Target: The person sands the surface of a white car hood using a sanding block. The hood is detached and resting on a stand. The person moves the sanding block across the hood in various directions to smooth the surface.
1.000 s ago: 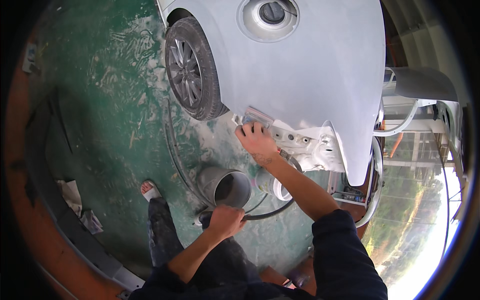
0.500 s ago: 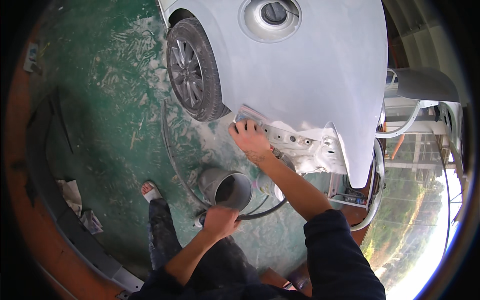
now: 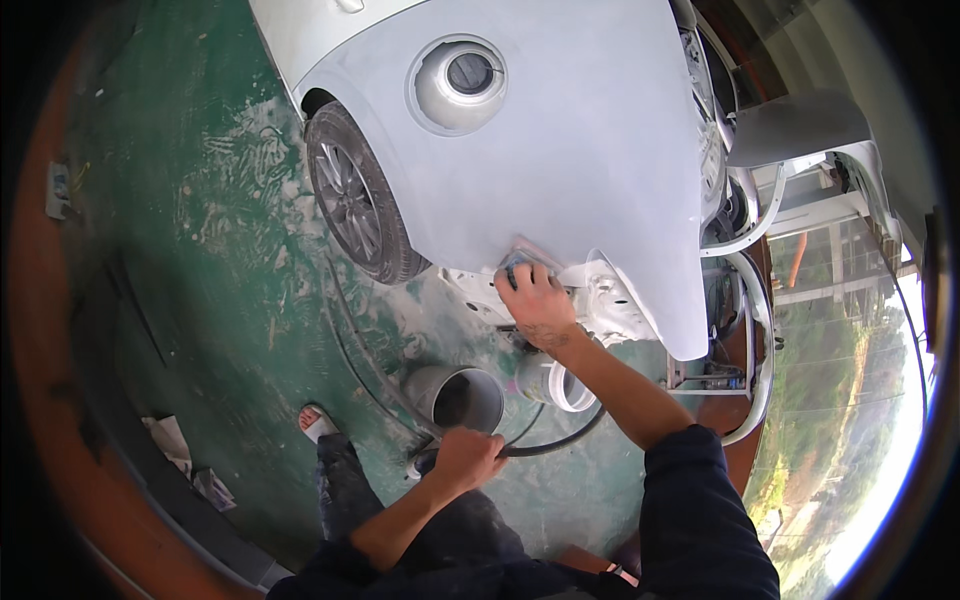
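My right hand [image 3: 537, 307] grips a flat sanding tool [image 3: 522, 250] against the lower edge of the grey car rear panel [image 3: 580, 150], above exposed white metalwork [image 3: 610, 300] with holes. Its fingers curl over the tool, partly hiding it. Lower down, my left hand [image 3: 468, 458] is closed around a dark hose [image 3: 545, 449] that curves across to the right. Just beyond that hand a grey bucket [image 3: 420, 395] stands on the floor, with a white bucket [image 3: 575, 385] beside it, partly behind my right forearm.
The wheel [image 3: 355, 195] and round fuel-filler recess [image 3: 455, 85] are on the car. My sandalled foot [image 3: 318, 425] rests on the dusty green floor [image 3: 210, 300]. A long dark part [image 3: 130, 420] and papers [image 3: 170, 440] lie at left. Metal frames [image 3: 745, 340] stand at right.
The view has shifted, so the car sits lower and further left. My right hand with the tool has moved right along the panel's edge. My left hand still holds the hose.
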Available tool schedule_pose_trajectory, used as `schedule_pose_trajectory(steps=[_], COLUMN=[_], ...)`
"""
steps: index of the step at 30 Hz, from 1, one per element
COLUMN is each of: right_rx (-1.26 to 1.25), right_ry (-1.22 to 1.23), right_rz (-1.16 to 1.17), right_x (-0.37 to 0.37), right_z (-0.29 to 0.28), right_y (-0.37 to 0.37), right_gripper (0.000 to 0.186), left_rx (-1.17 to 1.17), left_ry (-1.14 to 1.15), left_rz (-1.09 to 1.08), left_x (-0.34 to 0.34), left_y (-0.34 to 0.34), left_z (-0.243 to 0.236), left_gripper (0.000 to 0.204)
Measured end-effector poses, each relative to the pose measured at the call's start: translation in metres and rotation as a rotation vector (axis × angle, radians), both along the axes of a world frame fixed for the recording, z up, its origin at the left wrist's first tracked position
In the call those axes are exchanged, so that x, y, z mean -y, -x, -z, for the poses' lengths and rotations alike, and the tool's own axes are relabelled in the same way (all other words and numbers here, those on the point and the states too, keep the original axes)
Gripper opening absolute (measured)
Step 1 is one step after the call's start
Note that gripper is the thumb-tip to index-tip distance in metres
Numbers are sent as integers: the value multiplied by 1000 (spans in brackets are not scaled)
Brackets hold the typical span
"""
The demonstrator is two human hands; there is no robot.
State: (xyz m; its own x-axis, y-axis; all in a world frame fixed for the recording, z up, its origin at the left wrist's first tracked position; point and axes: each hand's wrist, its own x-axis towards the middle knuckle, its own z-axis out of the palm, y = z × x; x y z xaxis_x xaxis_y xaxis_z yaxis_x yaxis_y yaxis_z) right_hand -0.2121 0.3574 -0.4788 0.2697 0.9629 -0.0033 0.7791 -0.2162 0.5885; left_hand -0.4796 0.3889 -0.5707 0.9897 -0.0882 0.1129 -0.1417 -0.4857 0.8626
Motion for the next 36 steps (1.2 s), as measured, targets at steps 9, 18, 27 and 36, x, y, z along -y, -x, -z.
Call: schedule_pose_trajectory(steps=[9, 18, 27, 36], right_rx=[15, -195, -1056, -1105], right_ry=[-64, -148, -796, -1235], right_rz=[34, 60, 779, 644], right_x=[-7, 18, 170, 429], right_z=[7, 11, -76, -60], right_y=[2, 2, 107, 87], right_gripper=[33, 49, 69, 66], left_rx=[-106, 226, 904, 1201], left_ry=[-80, 27, -108, -419], left_rz=[13, -63, -184, -249], left_x=[-28, -80, -74, 168], left_y=[19, -46, -242, -408], left_z=[5, -100, -438, -676], left_gripper=[29, 48, 53, 84])
